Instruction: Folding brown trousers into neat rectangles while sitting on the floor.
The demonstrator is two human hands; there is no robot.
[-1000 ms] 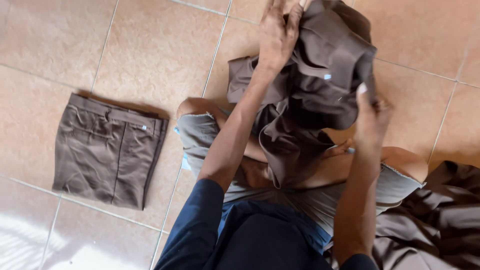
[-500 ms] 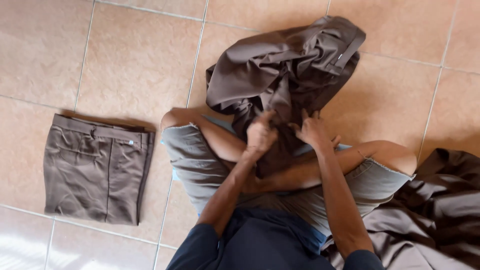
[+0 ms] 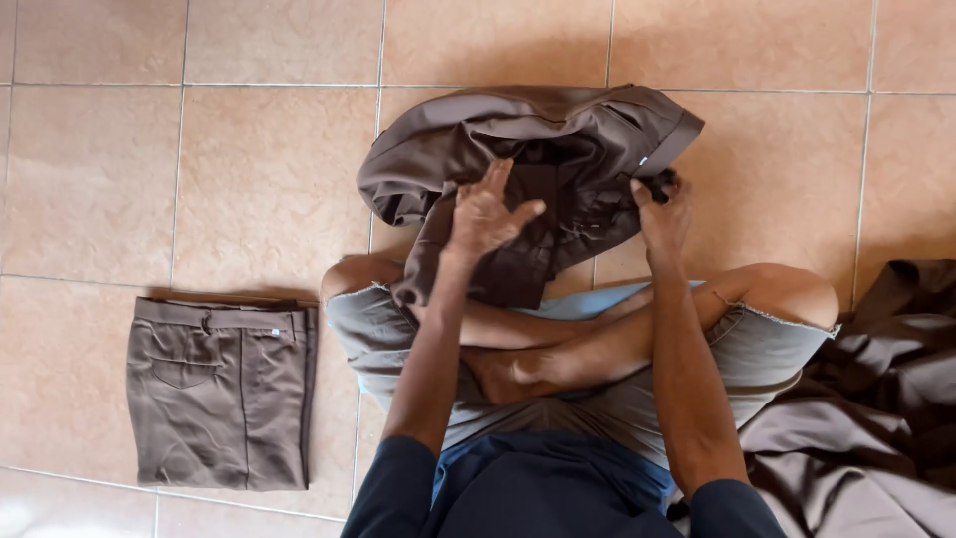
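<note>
A crumpled pair of brown trousers lies on the tiled floor just past my crossed legs, its lower part draped over my left knee. My left hand rests flat on the cloth with its fingers spread. My right hand pinches the waistband edge on the right side of the garment. I sit cross-legged in grey shorts.
A neatly folded pair of brown trousers lies on the floor at my left. A heap of loose brown cloth sits at my right hip. Orange floor tiles lie all around.
The trousers came down from in front of my face onto the floor past my knees. My hands have moved apart, the left opening flat, the right taking the waistband.
</note>
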